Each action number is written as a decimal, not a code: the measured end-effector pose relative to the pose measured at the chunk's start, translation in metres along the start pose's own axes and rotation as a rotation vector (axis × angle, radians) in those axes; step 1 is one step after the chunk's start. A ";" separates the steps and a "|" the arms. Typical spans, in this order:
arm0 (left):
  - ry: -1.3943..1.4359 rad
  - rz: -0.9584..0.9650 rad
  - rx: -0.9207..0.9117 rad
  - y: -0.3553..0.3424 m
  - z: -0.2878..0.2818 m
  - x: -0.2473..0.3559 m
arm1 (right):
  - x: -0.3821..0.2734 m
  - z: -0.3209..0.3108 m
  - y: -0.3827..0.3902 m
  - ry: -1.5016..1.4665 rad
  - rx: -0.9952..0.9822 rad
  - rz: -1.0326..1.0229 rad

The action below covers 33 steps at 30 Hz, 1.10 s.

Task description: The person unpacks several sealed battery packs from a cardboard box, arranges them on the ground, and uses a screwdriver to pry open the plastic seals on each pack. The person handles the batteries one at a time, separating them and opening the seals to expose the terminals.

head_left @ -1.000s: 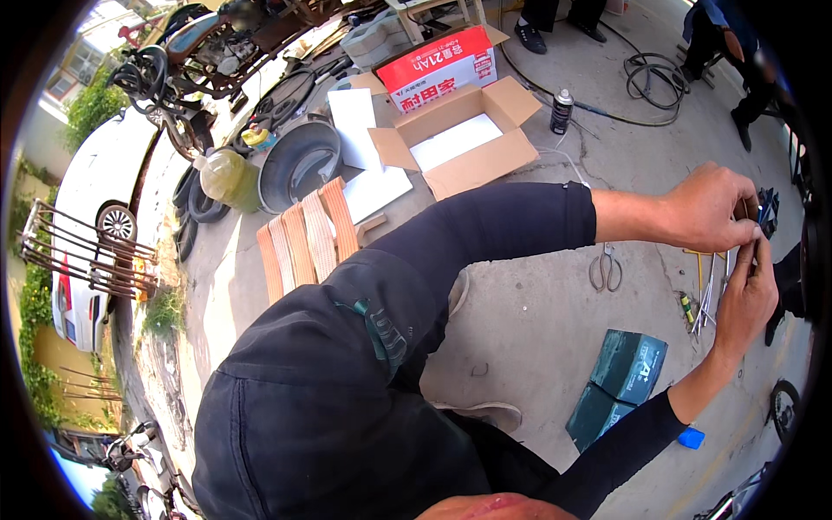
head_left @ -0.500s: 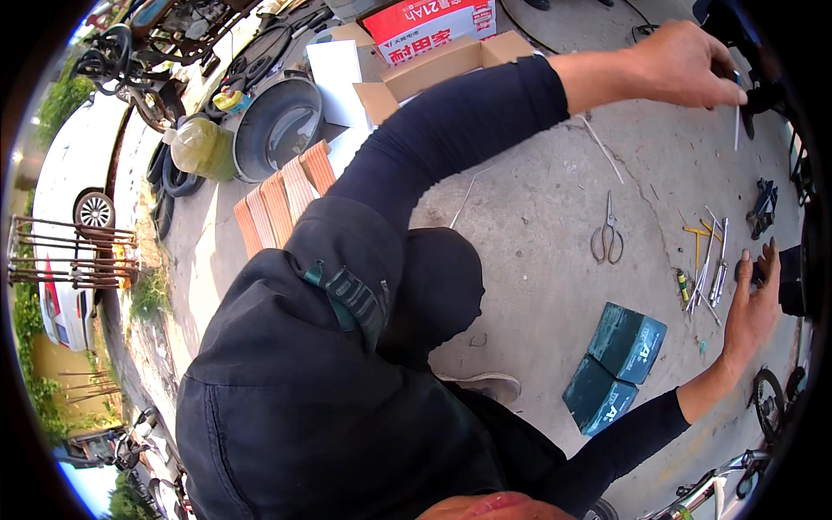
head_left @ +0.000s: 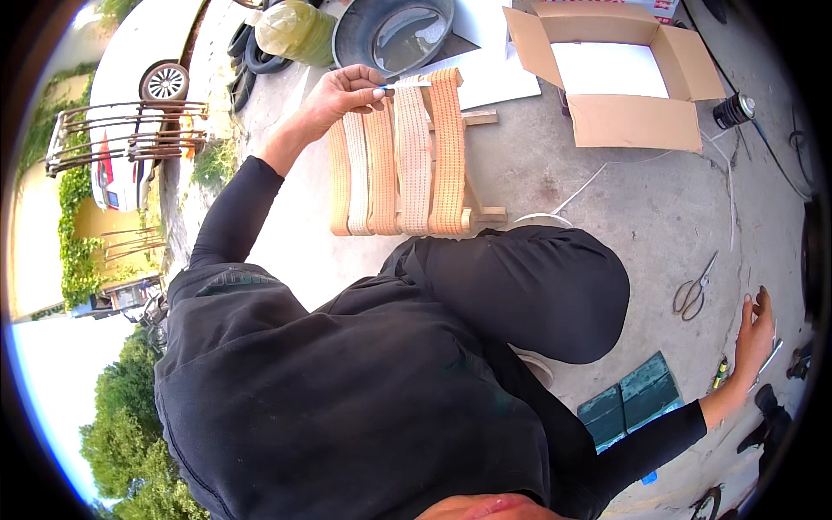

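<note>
My left hand [head_left: 347, 97] is closed in a pinch on a thin white stick [head_left: 412, 85] with a bluish part near the fingertips. It hovers over a low wooden stool [head_left: 414, 165] with orange and cream woven straps. At the right, my right hand [head_left: 756, 336] is stretched out with fingers apart and nothing seen in it. Close to it lie a small yellow-green tube [head_left: 721, 373] and a metal tool [head_left: 767, 362], partly hidden by the hand. Scissors [head_left: 695, 290] rest on the concrete to its left.
Dark green blocks [head_left: 631, 394] lie beside my right forearm. An open cardboard box [head_left: 637, 121] and a spray can [head_left: 735, 111] stand at the far right. Beyond the stool are a dark basin [head_left: 347, 39] with liquid and a yellowish jug [head_left: 296, 33]. White strips [head_left: 581, 189] lie on the ground.
My left hand has swung from the far right across to the stool on the left, still pinching the stick. The view has turned leftward. My right hand stays stretched out at the right.
</note>
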State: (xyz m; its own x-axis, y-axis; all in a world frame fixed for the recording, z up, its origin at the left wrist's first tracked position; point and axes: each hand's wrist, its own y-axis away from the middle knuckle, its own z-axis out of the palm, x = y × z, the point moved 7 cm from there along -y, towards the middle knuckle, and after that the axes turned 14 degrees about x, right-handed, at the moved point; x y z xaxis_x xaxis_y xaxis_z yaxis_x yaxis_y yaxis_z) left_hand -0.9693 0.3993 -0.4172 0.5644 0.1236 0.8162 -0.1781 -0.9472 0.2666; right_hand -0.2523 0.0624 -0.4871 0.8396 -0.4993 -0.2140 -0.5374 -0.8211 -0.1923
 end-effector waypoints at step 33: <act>-0.296 -0.012 0.173 0.040 0.001 -0.093 | 0.070 0.030 0.044 -0.064 -0.083 0.025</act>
State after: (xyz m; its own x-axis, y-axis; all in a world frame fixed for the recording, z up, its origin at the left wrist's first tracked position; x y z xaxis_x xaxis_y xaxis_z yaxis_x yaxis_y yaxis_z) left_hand -1.0280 0.3493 -0.4834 0.7793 0.0680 0.6229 -0.0450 -0.9854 0.1639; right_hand -0.2191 -0.0001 -0.5396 0.8177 -0.5033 -0.2794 -0.5473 -0.8301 -0.1068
